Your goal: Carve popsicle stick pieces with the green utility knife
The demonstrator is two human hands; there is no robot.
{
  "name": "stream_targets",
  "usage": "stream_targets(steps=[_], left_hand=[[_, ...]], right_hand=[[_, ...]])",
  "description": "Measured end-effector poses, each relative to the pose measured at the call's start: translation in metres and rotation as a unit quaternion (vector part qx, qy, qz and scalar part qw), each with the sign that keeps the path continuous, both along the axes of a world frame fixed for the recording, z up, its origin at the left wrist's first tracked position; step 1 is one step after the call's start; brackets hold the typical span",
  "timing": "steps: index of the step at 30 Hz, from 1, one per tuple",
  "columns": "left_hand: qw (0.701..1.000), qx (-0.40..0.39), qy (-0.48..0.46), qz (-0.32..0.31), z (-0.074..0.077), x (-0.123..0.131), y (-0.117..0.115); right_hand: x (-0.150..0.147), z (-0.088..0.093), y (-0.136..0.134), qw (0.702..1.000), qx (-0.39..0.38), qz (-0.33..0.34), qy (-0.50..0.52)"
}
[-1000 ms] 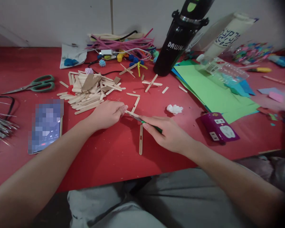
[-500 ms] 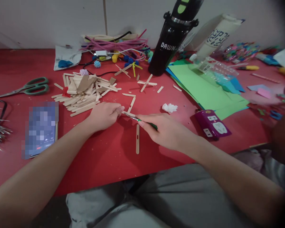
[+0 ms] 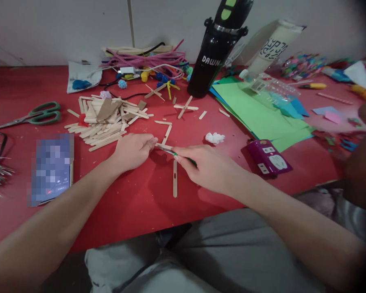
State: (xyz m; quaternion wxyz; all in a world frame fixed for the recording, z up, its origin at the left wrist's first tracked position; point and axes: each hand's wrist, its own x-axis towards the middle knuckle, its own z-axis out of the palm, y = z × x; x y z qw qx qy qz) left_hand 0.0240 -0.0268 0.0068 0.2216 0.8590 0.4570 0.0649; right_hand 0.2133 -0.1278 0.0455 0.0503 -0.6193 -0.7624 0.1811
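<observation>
My left hand pinches one end of a craft stick above the red table. My right hand is closed around a craft knife with a green handle, its metal blade lying along the stick. Below the knife, a stick with a small slot rests on the table. Just beyond my hands is another notched stick, beside a short broken piece. A heap of craft sticks lies behind my left hand, and two sticks joined as a cross lie farther back.
Green-handled scissors and a phone lie left. A black bottle stands at the back. On the right are green paper sheets, a purple box-like item and crumpled tissue. Another person's arm shows at the right edge.
The view has shifted slightly, so most things appear a little farther left. Both hands keep their hold, and the blade stays against the stick, its angle slightly changed.
</observation>
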Motion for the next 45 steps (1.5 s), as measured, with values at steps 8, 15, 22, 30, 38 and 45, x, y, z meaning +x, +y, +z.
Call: stream_targets(steps=[8, 15, 22, 30, 38, 45], left_hand=[[1.000, -0.018, -0.023, 0.008, 0.002, 0.001, -0.001], [0.999, -0.012, -0.033, 0.001, -0.002, -0.001, 0.000], [1.000, -0.006, -0.017, -0.006, 0.000, -0.001, 0.002], [1.000, -0.013, 0.000, -0.014, 0.001, 0.000, 0.004], [1.000, -0.013, -0.014, -0.010, 0.001, -0.002, 0.006], [1.000, -0.012, -0.017, -0.008, 0.001, -0.002, 0.005]], right_hand=[[0.000, -0.002, 0.000, 1.000, 0.001, -0.001, -0.016], [-0.001, -0.001, 0.000, 1.000, 0.003, -0.001, -0.012], [0.007, -0.009, 0.001, 0.998, 0.012, 0.002, 0.057], [0.023, -0.028, 0.001, 0.980, 0.016, 0.050, 0.193], [0.025, -0.030, 0.000, 0.980, 0.024, 0.043, 0.193], [0.024, -0.031, 0.001, 0.981, 0.033, 0.049, 0.183]])
